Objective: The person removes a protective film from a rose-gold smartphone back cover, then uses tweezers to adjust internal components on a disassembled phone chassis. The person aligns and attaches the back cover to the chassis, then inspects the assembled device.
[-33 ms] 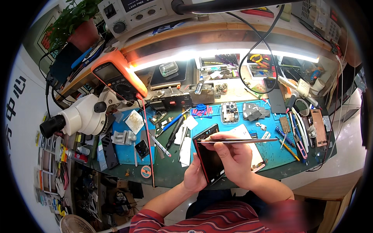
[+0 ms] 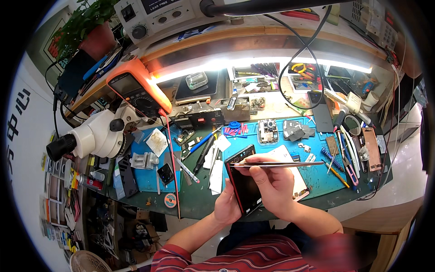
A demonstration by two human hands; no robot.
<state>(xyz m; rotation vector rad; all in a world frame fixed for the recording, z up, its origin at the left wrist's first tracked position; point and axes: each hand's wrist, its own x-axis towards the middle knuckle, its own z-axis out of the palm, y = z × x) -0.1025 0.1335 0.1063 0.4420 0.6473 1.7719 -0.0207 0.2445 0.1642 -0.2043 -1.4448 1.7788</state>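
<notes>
My left hand (image 2: 227, 204) is closed on the lower left edge of a black phone (image 2: 247, 192) with a red side edge, tilted up off the bench. My right hand (image 2: 275, 186) lies over the phone's right side, its fingers closed round slim metal tweezers (image 2: 301, 165). The tweezers run level across the phone's upper part, their tip near its left edge. Part of the phone's face is hidden by my right hand. Behind that hand, a pale phone panel (image 2: 299, 181) rests on the blue mat (image 2: 325, 171).
A circuit board in a clear box (image 2: 268, 132) stands beyond the phone. Pens, screwdrivers and tweezers crowd the right side. To the left are a white microscope (image 2: 93, 136), an orange multimeter (image 2: 147, 81) with a red lead, and a solder reel (image 2: 170, 200).
</notes>
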